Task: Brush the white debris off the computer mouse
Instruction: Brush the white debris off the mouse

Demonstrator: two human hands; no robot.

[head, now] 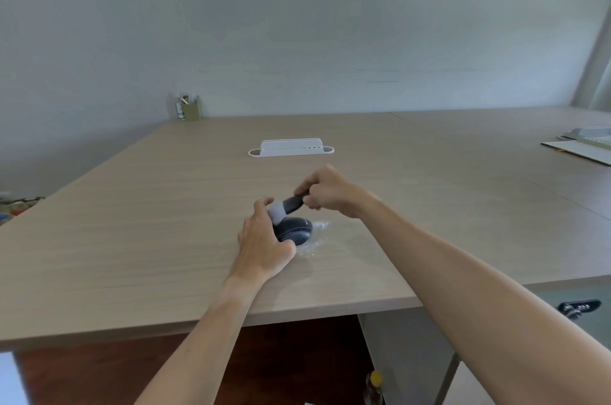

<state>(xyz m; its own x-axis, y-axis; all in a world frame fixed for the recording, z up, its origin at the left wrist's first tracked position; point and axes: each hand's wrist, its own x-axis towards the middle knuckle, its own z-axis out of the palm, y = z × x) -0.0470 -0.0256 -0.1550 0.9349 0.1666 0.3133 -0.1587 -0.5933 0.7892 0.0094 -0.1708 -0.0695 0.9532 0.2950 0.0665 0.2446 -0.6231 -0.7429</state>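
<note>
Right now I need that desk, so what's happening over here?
A person is cleaning a dark computer mouse on the wooden desk. The left hand steadies the mouse while the right hand holds a small brush, its pale bristles on the mouse's top. White debris lies scattered on the desk beside the mouse.

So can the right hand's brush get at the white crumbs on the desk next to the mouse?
Probably yes. The debris lies bare on the desk right of the mouse, close under the right hand holding the brush; nothing covers it.
</note>
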